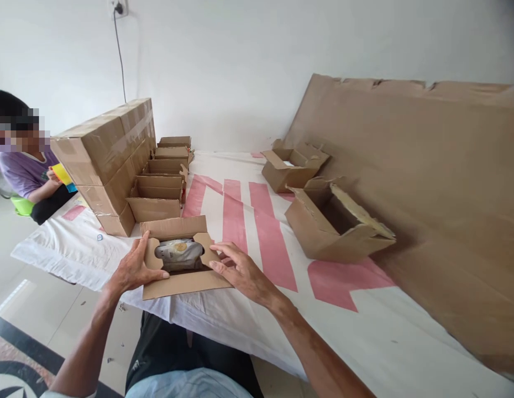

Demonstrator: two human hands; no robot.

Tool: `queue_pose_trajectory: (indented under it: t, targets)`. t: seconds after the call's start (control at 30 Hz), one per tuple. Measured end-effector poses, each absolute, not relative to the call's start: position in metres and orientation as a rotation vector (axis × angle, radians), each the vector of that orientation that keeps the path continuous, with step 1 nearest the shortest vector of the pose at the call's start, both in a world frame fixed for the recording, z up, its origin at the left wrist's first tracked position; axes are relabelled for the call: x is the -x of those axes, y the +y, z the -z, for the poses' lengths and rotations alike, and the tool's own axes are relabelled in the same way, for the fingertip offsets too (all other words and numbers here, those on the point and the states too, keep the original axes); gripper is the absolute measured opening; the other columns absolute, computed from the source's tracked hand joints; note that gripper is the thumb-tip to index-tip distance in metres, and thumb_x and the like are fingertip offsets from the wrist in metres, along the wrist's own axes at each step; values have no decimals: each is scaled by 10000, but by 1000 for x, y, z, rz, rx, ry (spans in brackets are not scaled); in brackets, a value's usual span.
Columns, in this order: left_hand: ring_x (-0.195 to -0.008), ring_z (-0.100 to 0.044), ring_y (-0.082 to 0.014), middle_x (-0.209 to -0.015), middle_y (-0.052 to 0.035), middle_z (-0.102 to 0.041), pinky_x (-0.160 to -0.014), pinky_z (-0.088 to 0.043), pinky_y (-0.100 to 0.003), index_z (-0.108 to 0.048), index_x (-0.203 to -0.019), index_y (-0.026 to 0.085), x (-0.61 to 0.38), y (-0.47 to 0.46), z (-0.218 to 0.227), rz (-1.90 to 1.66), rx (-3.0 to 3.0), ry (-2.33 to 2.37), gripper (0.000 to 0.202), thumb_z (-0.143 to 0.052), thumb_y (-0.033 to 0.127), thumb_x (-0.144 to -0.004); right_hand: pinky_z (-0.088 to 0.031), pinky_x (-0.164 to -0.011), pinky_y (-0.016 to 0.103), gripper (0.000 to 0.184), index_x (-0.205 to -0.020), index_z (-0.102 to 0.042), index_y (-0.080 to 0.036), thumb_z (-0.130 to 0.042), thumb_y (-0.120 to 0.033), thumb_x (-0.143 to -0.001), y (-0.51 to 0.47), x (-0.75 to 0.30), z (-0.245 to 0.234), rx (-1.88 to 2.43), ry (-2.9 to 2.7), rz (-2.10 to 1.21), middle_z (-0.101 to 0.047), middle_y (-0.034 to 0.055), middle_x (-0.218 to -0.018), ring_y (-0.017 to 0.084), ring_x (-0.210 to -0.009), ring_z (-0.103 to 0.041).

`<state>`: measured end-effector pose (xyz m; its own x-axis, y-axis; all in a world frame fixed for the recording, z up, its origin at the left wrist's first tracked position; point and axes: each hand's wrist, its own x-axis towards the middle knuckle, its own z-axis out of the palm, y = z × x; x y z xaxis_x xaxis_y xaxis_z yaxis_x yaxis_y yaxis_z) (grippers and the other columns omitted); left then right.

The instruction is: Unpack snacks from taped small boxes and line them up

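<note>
In front of me on the table's near edge sits a small cardboard box (174, 287), its long front and back flaps raised and its two notched short flaps folded inward. Between those flaps shows a grey plastic-wrapped packet (180, 254) lying inside. My left hand (135, 268) grips the box's left end, thumb along the front and fingers at the back corner. At the opposite end, my right hand (238, 271) holds the right short flap and side, with fingers bent over it. The box's underside and the packet's lower part are hidden.
Taped cartons (108, 149) are stacked at the left, beside a row of open boxes (155, 207). Two more open boxes, a nearer one (323, 237) and a farther one (282, 174), stand right, by a large cardboard sheet (426, 182). A person (25, 171) sits beyond the table's left side.
</note>
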<state>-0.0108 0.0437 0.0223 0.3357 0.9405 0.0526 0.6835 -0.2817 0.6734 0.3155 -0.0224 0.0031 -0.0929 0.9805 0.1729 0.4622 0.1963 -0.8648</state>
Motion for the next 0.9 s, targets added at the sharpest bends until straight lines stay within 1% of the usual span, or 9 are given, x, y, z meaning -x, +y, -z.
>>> queue_pose_trajectory:
  t: [0.1,0.23,0.33,0.47,0.57,0.63,0.7,0.8,0.9]
  targets:
    - [-1398,-561,-515,-1521,-226,-535,-1136,-464,-609,-308,-1706,215,-3,42,-25,-517,-2105,1573,1308,-967,546,-626,-602,-903,457,521,-1360,-634,-256,-652,-572,-945,-17,-303,-10,1532,-1748,-748,-669,108,-1322,272,-1044,-710]
    - [-1367,-574,-501,-1465,-220,-545,-1090,-482,-580,-317,-1683,223,-14,38,-22,-478,-2155,1673,1294,-966,565,-617,-561,-883,445,564,-1396,-599,-260,-695,-513,-901,-10,-290,-16,1748,-1898,-550,-662,110,-1347,316,-1113,-706]
    - [-1356,-584,-476,-1467,-212,-535,-1066,-500,-548,-301,-1683,223,-15,34,-21,-477,-2163,1674,1240,-926,592,-677,-532,-809,398,486,-1341,-644,-264,-687,-432,-887,-7,-281,-21,1858,-1991,-363,-698,106,-1280,312,-1044,-728]
    - [-1400,-564,-467,-1528,-208,-494,-1092,-502,-561,-278,-1700,217,-13,28,-26,-439,-2107,1640,1150,-838,623,-782,-522,-781,380,440,-1347,-685,-237,-600,-383,-941,-7,-277,-17,1899,-1937,-258,-764,121,-1210,301,-956,-752]
    - [-1424,-551,-444,-1542,-211,-489,-1136,-484,-572,-266,-1709,198,-12,27,-29,-468,-2077,1611,1119,-809,604,-818,-540,-808,382,439,-1324,-718,-211,-484,-358,-982,-6,-287,-4,1845,-1728,-301,-810,124,-1108,299,-949,-759]
    - [-1431,-548,-446,-1554,-217,-484,-1149,-479,-578,-271,-1708,191,-12,27,-29,-484,-2067,1605,1138,-824,598,-801,-563,-825,383,460,-1287,-735,-196,-442,-382,-985,-3,-298,6,1770,-1554,-397,-814,130,-1120,290,-956,-757]
    - [-1440,-543,-458,-1587,-221,-468,-1155,-482,-583,-286,-1705,195,-12,28,-29,-493,-2061,1589,1184,-865,590,-751,-591,-802,381,513,-1305,-721,-167,-452,-449,-972,0,-307,16,1678,-1396,-537,-802,141,-1180,279,-939,-749]
    - [-1459,-526,-468,-1647,-232,-422,-1167,-483,-600,-297,-1697,180,-12,27,-28,-512,-2063,1577,1200,-893,503,-708,-617,-707,368,670,-1426,-648,-118,-515,-542,-924,1,-315,26,1600,-1201,-709,-752,170,-1313,290,-977,-733]
    - [-1494,-496,-444,-1670,-249,-393,-1201,-460,-601,-369,-1654,132,-10,24,-24,-637,-2088,1579,1024,-815,388,-768,-624,-686,376,786,-1515,-584,-119,-568,-584,-881,0,-318,32,1604,-1077,-786,-718,180,-1359,295,-989,-720]
